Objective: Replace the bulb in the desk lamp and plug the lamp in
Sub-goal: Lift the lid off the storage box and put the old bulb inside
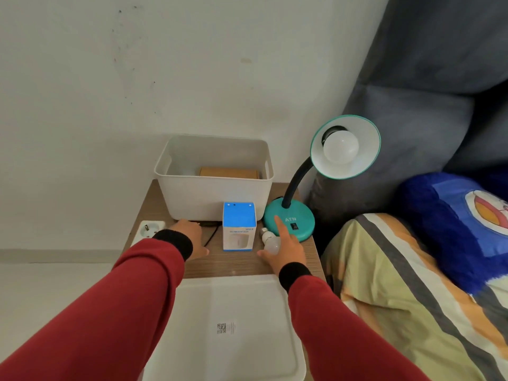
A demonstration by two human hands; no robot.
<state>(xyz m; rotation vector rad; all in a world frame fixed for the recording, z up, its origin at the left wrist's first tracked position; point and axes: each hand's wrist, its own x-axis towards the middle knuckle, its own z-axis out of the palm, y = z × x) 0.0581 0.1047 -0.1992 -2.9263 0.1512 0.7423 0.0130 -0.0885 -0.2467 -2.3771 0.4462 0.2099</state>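
Note:
A teal desk lamp [291, 224] stands at the table's right, its shade tilted toward me with a white bulb [341, 147] screwed in. A loose white bulb [268, 239] lies on the table by the lamp's base. My right hand [286, 251] rests over that bulb, thumb and forefinger spread either side of it, forefinger tip on the lamp base. My left hand [189, 236] is closed on the lamp's black plug [204, 223] in front of the bin; its cable [211, 237] loops past my thumb. A white socket strip [149, 231] lies just left of that hand.
A white plastic bin [214, 193] with a cardboard box [229, 171] inside stands at the back of the wooden table [236, 264]. A blue-and-white carton [238, 226] stands between my hands. The bin's white lid [233, 312] lies nearest me. A bed and cushions fill the right.

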